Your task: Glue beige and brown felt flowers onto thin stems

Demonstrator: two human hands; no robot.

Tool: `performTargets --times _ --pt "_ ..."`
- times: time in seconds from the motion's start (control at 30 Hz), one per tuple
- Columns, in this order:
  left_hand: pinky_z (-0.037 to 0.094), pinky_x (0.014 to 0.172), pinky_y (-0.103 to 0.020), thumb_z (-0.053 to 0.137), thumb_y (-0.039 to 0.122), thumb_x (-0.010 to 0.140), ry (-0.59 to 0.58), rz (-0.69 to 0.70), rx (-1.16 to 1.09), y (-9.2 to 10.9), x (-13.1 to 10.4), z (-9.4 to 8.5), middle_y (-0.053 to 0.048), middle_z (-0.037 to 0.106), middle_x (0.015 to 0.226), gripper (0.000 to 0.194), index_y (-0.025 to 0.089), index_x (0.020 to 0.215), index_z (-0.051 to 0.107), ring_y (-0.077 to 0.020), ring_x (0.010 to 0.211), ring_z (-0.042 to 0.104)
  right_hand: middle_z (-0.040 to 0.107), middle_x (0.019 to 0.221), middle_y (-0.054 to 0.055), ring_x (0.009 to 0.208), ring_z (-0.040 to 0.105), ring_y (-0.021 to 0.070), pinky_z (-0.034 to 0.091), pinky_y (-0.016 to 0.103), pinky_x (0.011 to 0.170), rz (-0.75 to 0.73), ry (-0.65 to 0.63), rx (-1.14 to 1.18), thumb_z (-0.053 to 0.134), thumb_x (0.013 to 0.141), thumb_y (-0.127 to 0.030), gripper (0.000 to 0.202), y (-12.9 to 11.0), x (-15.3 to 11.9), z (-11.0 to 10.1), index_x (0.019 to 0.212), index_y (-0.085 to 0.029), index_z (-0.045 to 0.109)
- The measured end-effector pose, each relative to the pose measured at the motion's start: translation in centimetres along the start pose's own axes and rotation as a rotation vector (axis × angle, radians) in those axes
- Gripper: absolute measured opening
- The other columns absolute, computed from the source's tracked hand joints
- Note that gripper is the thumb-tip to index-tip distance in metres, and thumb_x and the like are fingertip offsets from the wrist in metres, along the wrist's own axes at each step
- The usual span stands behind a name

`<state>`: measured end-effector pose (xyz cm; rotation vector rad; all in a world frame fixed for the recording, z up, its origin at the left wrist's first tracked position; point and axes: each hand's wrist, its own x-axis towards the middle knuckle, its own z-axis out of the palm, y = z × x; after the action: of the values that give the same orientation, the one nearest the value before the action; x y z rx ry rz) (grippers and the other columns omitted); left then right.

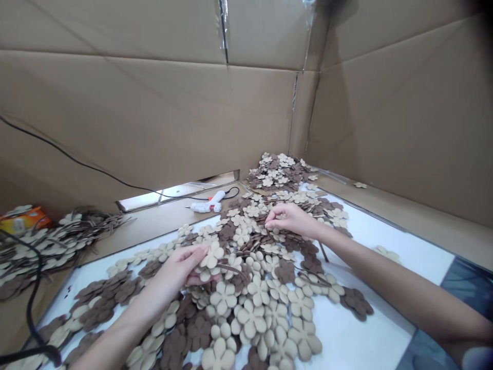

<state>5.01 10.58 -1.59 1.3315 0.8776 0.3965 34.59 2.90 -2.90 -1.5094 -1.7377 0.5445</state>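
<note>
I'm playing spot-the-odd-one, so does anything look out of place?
Yes: one pale flower lies alone beside the right cardboard wall. It looks stray because the other flowers are mostly bunched together.

- White board [358, 334]: cream flowers [250, 316] and brown flowers [356, 302] spread across it, many overlapping.
- 1 pale flower [386, 253] lies apart, towards the board's right side.
- Cardboard [154, 226] borders the board; a glue gun [207, 205] lies on it, just past the far edge.
- Far corner: a mixed heap [281, 172] of flowers; 1 cream flower [360, 185] sits right of it.
- Left: a flower pile [46, 246] with thin strips [110, 223].
</note>
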Motion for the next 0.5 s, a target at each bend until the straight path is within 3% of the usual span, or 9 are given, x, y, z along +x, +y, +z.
performTargets --times 0.07,0.17,0.3,0.37,0.5 --pt "0.056 0.069 -0.031 0.069 0.042 0.073 -0.002 0.007 0.002 0.3 -0.1 0.0 -0.006 0.074 0.079 0.033 0.015 0.092 0.071 -0.0228 0.071 0.070 0.063 0.074 0.002 0.068 0.057 0.0128 0.042 0.025 0.064 0.036 -0.055 0.140 0.066 0.076 -0.042 0.027 -1.2 0.3 -0.4 0.075 -0.015 0.065" --pt "0.056 0.070 -0.033 0.071 0.041 0.071 -0.018 0.011 -0.024 1.0 -0.5 -0.1 -0.007 0.074 0.078 0.033 0.014 0.089 0.071 -0.0228 0.069 0.070 0.061 0.074 0.000 0.068 0.055 0.0106 0.041 0.023 0.065 -0.046 -0.157 0.290 0.065 0.078 -0.040 0.026 -3.6 0.9 -1.3 0.075 -0.014 0.061" --pt "0.056 0.071 -0.034 0.068 0.038 0.075 -0.068 0.058 -0.048 1.9 -1.2 -0.2 -0.008 0.074 0.078 0.029 0.013 0.087 0.073 -0.0231 0.071 0.069 0.060 0.072 0.000 0.069 0.055 0.0108 0.042 0.024 0.066 -0.195 -0.512 0.440 0.067 0.075 -0.042 0.030 -6.1 2.2 -1.8 0.071 -0.014 0.058" --pt "0.056 0.071 -0.034 0.066 0.038 0.077 -0.097 0.087 -0.027 2.1 -1.4 -0.2 -0.009 0.074 0.081 0.028 0.012 0.087 0.073 -0.0238 0.074 0.068 0.060 0.068 0.000 0.066 0.055 0.0109 0.042 0.024 0.063 -0.221 -0.615 0.317 0.072 0.071 -0.039 0.029 -6.7 3.2 -1.4 0.069 -0.013 0.059" --pt "0.055 0.067 -0.030 0.068 0.038 0.074 -0.043 0.092 0.012 1.9 -1.4 0.1 -0.009 0.074 0.085 0.027 0.014 0.088 0.074 -0.0225 0.073 0.069 0.062 0.068 0.000 0.063 0.053 0.0102 0.039 0.022 0.058 -0.216 -0.488 0.042 0.068 0.075 -0.031 0.019 -6.6 5.1 0.0 0.071 -0.014 0.061"
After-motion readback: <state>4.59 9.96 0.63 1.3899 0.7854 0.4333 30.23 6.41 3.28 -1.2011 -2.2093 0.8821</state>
